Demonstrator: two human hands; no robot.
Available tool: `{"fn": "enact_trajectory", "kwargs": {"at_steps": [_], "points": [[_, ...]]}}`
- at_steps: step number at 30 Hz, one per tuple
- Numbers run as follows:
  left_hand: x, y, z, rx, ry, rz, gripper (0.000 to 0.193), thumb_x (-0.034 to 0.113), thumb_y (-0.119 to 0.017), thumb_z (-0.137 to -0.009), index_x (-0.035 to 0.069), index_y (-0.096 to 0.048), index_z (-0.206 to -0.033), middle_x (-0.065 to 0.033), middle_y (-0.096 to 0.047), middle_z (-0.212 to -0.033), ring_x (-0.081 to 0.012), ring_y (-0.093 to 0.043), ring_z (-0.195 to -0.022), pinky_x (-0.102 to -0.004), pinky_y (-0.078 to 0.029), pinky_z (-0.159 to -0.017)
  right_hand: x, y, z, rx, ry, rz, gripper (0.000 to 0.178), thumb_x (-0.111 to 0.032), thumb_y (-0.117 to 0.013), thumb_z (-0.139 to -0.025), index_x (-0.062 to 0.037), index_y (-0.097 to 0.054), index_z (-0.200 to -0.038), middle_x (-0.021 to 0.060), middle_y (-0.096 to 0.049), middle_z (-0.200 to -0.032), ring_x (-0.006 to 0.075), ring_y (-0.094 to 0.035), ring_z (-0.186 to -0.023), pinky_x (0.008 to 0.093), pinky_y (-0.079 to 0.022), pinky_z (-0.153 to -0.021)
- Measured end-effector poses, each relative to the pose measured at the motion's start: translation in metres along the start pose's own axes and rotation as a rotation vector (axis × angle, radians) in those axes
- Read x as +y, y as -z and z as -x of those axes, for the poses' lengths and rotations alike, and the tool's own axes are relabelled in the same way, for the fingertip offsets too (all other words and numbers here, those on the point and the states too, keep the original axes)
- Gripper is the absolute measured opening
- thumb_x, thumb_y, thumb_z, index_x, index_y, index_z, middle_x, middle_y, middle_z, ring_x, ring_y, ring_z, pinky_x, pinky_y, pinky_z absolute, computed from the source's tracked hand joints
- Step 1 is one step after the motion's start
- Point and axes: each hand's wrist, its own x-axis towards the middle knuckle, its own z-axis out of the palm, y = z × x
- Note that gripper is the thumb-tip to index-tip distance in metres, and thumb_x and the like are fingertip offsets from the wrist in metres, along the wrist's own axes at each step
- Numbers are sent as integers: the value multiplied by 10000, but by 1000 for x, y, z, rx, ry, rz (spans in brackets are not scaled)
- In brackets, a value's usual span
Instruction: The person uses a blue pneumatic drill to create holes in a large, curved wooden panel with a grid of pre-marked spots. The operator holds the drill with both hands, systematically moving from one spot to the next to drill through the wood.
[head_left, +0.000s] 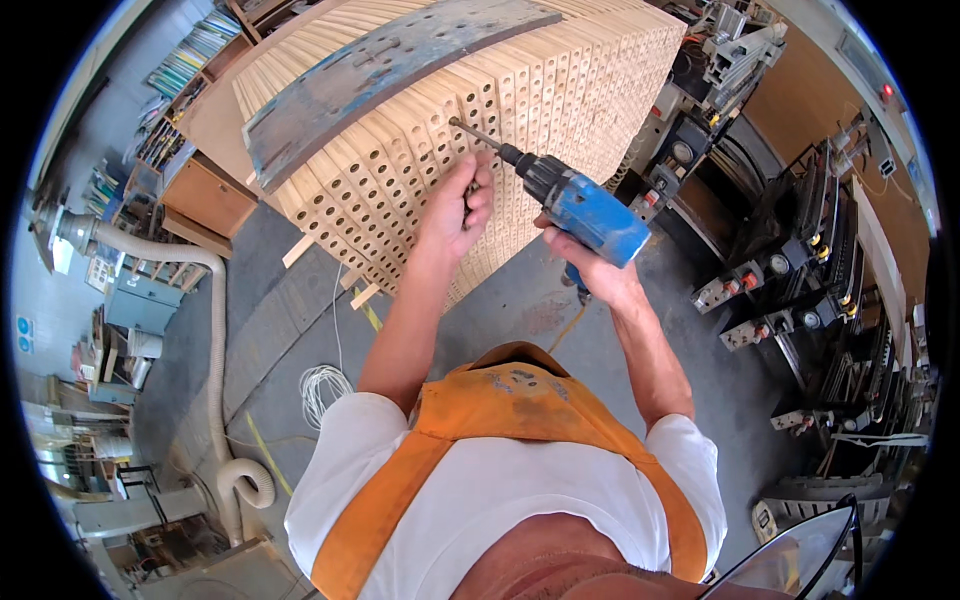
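Observation:
My right hand (595, 265) is wrapped round the grip of a blue power drill (598, 218) with a black chuck. From the chuck a long thin bit (478, 134) reaches up and left, its tip at a hole in the near face of a big stack of pale wooden strips (570, 110). Rows of round holes cover that face; many look dark inside. My left hand (458, 212) is held just below the bit, close to the holes, with its fingers curled in. Whatever lies inside those fingers is too small to make out.
A worn blue-grey board (375, 85) lies across the stack's top. Machines with gauges (780, 265) line the right side. A coiled white cable (325, 388) and a ribbed hose (218, 330) lie on the left; an orange cord (568, 328) hangs under the drill.

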Motion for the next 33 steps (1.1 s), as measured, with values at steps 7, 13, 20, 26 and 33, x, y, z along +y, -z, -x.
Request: {"fn": "enact_trajectory", "kwargs": {"at_steps": [7,13,20,26,33], "points": [[-55,31,9,39,323,79,259,302,-486,-993,48,-525,-1021,21,-493,-779,-39,-381,-537,-169,-266,-375,-2,0,1,-3,107,151,279,-29,-690,-832,-55,-640,-1106,45,-699,-995,129,-641,-921,295,-511,-806],[-6,-10,-4,-23,-45,-34,312,347,-470,-999,49,-519,-1077,22,-486,-789,-40,-383,-542,-169,-283,-398,3,3,-2,-19,99,113,282,-41,-687,-835,-58,-642,-1113,47,-696,-1001,129,-636,-933,297,-509,-811],[10,-25,-20,50,-127,113,419,373,-491,-984,20,-499,-1210,29,-468,-767,-40,-388,-553,-167,-300,-412,7,11,2,2,280,279,304,-186,-732,-820,-56,-654,-1084,97,-694,-962,156,-649,-845,307,-515,-751],[13,-24,-20,-1,-76,180,327,349,-482,-993,49,-552,-1106,34,-473,-765,-43,-397,-557,-176,-302,-422,4,7,7,-9,166,91,247,-141,-711,-834,-36,-645,-1047,74,-681,-949,153,-636,-812,304,-513,-707],[7,-31,-25,75,-149,99,326,371,-471,-993,65,-525,-1091,44,-475,-765,-46,-401,-556,-181,-302,-415,-3,4,24,99,94,-159,262,-91,-693,-836,-36,-645,-1088,64,-688,-971,127,-621,-809,277,-501,-695]]}}
